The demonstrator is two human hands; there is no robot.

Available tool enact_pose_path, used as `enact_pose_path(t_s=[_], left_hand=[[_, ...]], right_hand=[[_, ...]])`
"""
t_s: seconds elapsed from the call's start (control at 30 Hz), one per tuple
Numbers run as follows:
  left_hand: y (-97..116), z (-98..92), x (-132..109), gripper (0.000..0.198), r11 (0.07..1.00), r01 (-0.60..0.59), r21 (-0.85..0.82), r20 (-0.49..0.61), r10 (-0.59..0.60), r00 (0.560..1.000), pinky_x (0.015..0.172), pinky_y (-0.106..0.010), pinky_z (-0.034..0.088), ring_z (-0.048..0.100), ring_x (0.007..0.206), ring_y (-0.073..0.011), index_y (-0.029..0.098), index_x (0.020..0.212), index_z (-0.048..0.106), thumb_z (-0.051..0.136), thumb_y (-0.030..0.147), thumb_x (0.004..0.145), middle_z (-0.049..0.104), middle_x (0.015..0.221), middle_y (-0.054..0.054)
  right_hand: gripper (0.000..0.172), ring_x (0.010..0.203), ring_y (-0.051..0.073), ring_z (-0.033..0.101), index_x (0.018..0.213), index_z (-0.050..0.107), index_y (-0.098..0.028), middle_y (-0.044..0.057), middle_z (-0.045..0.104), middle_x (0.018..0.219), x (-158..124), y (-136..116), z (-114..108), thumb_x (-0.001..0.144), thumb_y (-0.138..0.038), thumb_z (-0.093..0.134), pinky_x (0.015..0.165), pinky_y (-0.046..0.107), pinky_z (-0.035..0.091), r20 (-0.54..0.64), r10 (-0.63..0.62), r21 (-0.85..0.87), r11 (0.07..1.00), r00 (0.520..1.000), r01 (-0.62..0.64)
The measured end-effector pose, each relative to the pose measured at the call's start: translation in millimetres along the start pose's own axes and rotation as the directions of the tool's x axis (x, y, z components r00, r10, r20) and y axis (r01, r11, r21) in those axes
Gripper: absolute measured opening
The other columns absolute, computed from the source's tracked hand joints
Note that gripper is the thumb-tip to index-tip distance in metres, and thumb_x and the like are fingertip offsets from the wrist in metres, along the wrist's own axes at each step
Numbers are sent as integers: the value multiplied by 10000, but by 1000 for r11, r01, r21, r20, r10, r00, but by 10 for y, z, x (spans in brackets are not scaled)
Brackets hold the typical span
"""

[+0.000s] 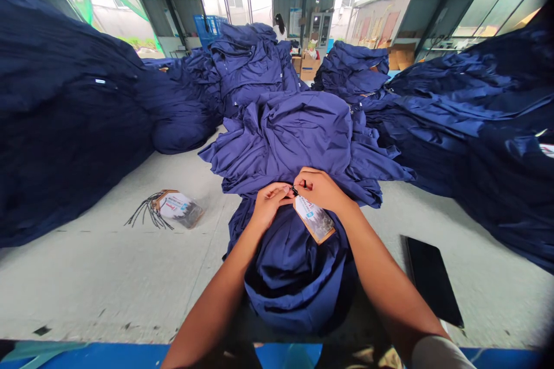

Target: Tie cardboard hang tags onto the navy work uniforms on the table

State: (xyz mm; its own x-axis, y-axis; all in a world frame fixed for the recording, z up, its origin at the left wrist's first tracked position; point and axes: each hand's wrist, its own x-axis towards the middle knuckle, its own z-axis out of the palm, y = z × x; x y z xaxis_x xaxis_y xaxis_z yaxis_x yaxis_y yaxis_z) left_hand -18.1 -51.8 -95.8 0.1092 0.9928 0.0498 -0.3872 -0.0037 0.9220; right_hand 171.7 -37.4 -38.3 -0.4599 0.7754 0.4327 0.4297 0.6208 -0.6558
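Note:
My left hand [270,204] and my right hand [318,189] meet over a navy work garment [294,138], pinching a thin black string [295,190] at the cloth. From that string hangs a white and brown card hang tag [314,219], which lies against the garment below my right hand. The exact threading is hidden by my fingers. Left of my hands, a bundle of similar tags with loose black strings [177,209] lies on the grey table [86,282].
A black phone or tablet [430,279] lies on the table to my right. Large piles of navy garments [73,115] rise on both sides and ahead. Farther back are a blue crate [210,29], cardboard boxes [310,68], and a person [280,29] in a white top.

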Motion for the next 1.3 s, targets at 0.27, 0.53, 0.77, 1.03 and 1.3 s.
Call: enact_pose_path(t_s=[0.27,0.53,0.77,1.03,1.3], left_hand=[[29,-10,9,362,996,79,-39,90,-76,993,673,-263,563,623,638,-105,133,850,768,927,405,671,695,733,-24],[-30,-76,64,335,992,120,36,192,-125,973,603,-232,461,573,619,-93,123,799,748,911,396,693,648,716,-11],[-4,-87,74,334,982,146,123,264,-174,949,585,-229,439,558,593,-92,110,742,740,931,364,639,642,686,-8],[7,-113,65,341,963,113,247,333,-193,923,585,-227,416,542,562,-92,114,737,766,916,409,656,669,650,-19],[28,-115,67,343,952,119,282,365,-221,905,583,-224,419,540,572,-93,114,746,779,916,413,651,674,652,-24]], right_hand=[[141,642,98,473,787,678,-197,-12,578,834,-11,5,2,815,-111,570,630,240,373,3,-20,46,999,1000,20],[167,667,92,508,866,717,-196,2,607,902,-34,45,-25,875,-143,558,610,230,380,41,-56,132,990,998,50],[161,671,90,524,892,750,-193,1,620,866,-28,105,-19,922,-163,595,614,220,378,95,-57,134,990,994,44],[187,695,108,545,994,801,-196,20,646,901,-52,140,-81,917,-230,633,611,225,404,245,32,218,972,969,-87],[177,709,112,549,931,791,-182,12,671,874,-54,108,-101,902,-198,617,635,229,405,311,44,215,970,950,-115]])
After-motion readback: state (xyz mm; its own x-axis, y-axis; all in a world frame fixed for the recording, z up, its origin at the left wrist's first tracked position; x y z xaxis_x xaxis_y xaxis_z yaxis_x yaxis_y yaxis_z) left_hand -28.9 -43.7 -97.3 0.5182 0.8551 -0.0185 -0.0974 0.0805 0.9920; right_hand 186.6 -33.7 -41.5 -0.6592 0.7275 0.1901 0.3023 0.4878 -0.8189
